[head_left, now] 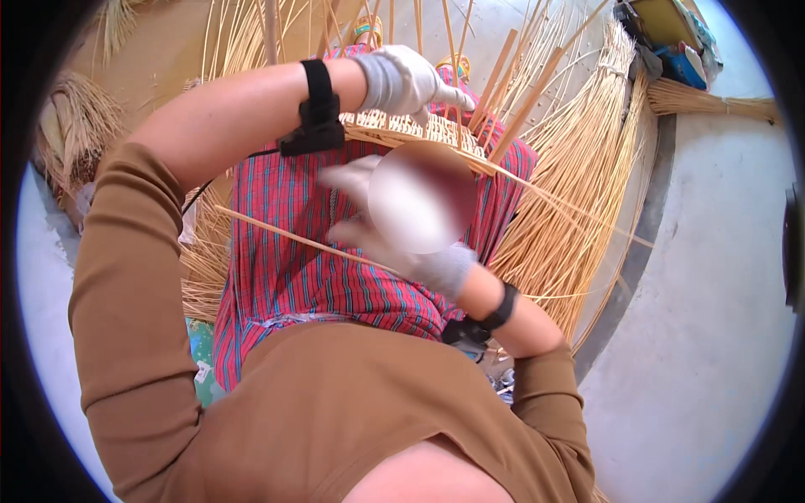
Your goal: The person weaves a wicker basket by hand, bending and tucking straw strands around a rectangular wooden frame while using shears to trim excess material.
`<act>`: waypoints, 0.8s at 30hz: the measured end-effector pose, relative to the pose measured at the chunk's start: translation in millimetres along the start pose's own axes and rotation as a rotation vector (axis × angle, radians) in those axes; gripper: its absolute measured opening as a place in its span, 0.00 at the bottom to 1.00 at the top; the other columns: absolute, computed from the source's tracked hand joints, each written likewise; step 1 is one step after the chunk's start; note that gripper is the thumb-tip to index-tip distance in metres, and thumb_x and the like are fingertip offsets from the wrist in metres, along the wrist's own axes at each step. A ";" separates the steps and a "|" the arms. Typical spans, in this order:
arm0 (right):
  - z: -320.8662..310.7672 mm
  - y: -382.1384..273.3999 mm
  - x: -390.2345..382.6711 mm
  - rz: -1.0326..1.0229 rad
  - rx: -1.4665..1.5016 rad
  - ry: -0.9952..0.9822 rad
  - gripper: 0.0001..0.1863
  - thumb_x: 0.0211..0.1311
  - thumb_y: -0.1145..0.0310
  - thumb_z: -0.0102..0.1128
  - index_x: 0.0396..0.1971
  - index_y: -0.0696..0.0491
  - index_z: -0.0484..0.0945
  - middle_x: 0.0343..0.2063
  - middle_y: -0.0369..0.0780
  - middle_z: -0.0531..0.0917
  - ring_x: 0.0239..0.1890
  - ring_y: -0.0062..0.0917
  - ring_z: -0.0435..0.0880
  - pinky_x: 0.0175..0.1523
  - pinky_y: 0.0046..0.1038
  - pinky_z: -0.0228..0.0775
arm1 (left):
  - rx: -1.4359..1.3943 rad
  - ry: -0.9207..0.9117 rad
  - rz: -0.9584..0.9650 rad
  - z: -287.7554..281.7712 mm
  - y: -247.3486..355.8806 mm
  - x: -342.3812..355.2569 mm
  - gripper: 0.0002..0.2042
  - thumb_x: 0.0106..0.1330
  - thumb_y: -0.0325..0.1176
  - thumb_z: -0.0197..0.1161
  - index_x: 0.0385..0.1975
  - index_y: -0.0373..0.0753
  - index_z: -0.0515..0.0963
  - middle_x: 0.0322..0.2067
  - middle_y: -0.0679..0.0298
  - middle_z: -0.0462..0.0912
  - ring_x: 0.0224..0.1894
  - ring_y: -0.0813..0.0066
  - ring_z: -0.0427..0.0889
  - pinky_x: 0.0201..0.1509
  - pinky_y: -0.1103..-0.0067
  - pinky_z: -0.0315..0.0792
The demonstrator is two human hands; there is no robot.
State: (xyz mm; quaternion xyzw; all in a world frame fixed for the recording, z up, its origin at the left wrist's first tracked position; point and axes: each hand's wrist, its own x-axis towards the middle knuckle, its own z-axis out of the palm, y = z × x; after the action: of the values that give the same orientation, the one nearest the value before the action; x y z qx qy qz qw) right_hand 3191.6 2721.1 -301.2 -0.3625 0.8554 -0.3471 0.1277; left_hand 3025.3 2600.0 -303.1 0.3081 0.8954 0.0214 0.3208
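Note:
A pale woven wicker piece (436, 132) stands across my lap, with upright rattan stakes (518, 102) rising from it. My left hand (407, 84), in a white and grey glove, reaches over its far side. The fingers bend around the weave and stakes, with one finger stretched to the right. My right hand (394, 239), gloved too, is smeared by motion above the striped cloth; its fingers look spread apart, pointing left. A round blurred patch covers part of it. One long rattan strand (306, 241) runs from the left to below this hand.
A red checked cloth (281, 210) covers my lap. Long bundles of rattan (579, 201) lie on the right, and another bundle (77, 126) is at the far left. Loose strands cross the pale floor (696, 277). Boxes and bags (679, 54) are stacked at the far right.

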 end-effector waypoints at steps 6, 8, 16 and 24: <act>8.3 21.3 -34.7 0.133 0.137 -0.058 0.27 0.63 0.80 0.59 0.62 0.44 0.81 0.57 0.44 0.85 0.53 0.36 0.88 0.57 0.31 0.82 | -0.042 -0.082 0.026 -6.4 -6.3 4.4 0.45 0.72 0.27 0.62 0.76 0.88 0.47 0.60 0.81 0.85 0.60 0.75 0.83 0.76 0.50 0.59; -28.0 59.6 -64.8 0.070 0.026 0.288 0.22 0.69 0.78 0.57 0.60 0.48 0.81 0.53 0.40 0.88 0.47 0.33 0.90 0.48 0.30 0.85 | 0.061 -0.046 0.047 -8.0 -0.9 3.5 0.46 0.72 0.26 0.61 0.76 0.88 0.46 0.60 0.81 0.85 0.58 0.75 0.83 0.73 0.50 0.64; -58.0 68.6 -92.5 0.362 -0.373 0.059 0.24 0.73 0.70 0.56 0.66 0.38 0.77 0.34 0.40 0.87 0.34 0.38 0.88 0.39 0.37 0.82 | 0.223 -0.121 0.096 -7.5 8.9 1.3 0.42 0.75 0.31 0.58 0.78 0.81 0.44 0.61 0.59 0.82 0.57 0.58 0.85 0.61 0.52 0.73; -11.7 91.1 -51.5 0.274 -0.395 0.083 0.26 0.70 0.68 0.54 0.67 0.32 0.75 0.32 0.40 0.84 0.33 0.40 0.88 0.37 0.41 0.81 | 0.155 -0.169 0.289 7.1 13.5 6.0 0.45 0.67 0.19 0.50 0.77 0.81 0.53 0.44 0.51 0.85 0.43 0.51 0.88 0.49 0.60 0.80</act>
State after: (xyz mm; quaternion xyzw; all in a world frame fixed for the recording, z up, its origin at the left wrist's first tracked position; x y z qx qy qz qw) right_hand 3174.0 2808.7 -357.0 -0.2464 0.9525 -0.1671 0.0648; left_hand 3033.0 2613.2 -308.9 0.4580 0.8106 -0.0279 0.3638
